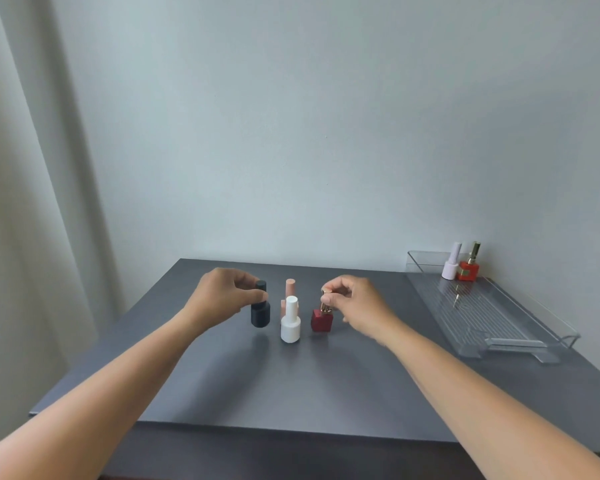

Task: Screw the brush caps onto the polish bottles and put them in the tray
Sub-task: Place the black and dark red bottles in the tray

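Our forearms (pixel 146 368) reach in over the near edge of the dark grey table (pixel 257 393), across a broad stretch of tabletop, to a cluster of bottles past the middle, toward the far edge.

Our left hand (pixel 222 296) has its fingers (pixel 258 298) curled in a pinch round the black cap (pixel 261 286), which sits on the black bottle (pixel 260 316). We cannot tell whether that bottle stands on the table or hangs just above it. Our right hand (pixel 357 306) pinches the gold cap (pixel 325 307) on the square red bottle (pixel 321 321), which looks set on the table.

Between the two stands the capped white bottle (pixel 290 325), close beside both. Just behind it is the pink bottle (pixel 290 288), partly hidden.

A strip of table separates the red bottle from the clear tray (pixel 520 329), which lies along the right edge, running from the far right corner toward us. At the tray's far end a lilac bottle (pixel 451 266) and an orange bottle (pixel 469 268) with a gold cap stand upright, touching or nearly so. The ribbed floor nearer us shows only their reflection.

A pale wall (pixel 326 133) rises behind the far edge, and a curtain (pixel 32 202) hangs off the left edge.
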`<act>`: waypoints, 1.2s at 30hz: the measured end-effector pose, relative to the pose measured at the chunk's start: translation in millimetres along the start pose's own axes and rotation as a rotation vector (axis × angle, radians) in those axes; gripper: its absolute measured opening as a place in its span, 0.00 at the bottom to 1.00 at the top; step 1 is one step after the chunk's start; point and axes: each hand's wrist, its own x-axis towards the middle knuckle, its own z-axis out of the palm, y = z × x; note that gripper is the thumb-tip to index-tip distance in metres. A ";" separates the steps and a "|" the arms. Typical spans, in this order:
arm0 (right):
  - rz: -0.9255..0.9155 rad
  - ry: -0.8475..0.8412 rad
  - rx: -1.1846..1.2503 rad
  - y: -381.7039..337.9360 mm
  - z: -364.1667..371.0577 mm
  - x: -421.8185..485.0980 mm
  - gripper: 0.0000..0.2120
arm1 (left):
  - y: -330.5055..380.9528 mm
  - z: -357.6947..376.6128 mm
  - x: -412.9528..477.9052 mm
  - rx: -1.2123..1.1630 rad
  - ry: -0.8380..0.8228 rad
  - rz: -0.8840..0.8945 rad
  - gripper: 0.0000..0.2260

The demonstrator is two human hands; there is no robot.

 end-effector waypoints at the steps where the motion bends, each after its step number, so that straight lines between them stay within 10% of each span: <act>1: 0.004 0.012 0.022 -1.3 -5.9 0.2 0.05 | 5.9 -3.4 1.2 0.009 0.011 0.016 0.05; 20: 0.061 0.432 -0.034 33.8 -217.2 36.7 0.05 | 187.0 98.8 70.7 -0.121 -0.175 0.281 0.07; 36: 0.195 0.404 -0.303 105.9 -250.1 104.8 0.05 | 230.1 252.3 154.0 0.003 -0.258 0.239 0.04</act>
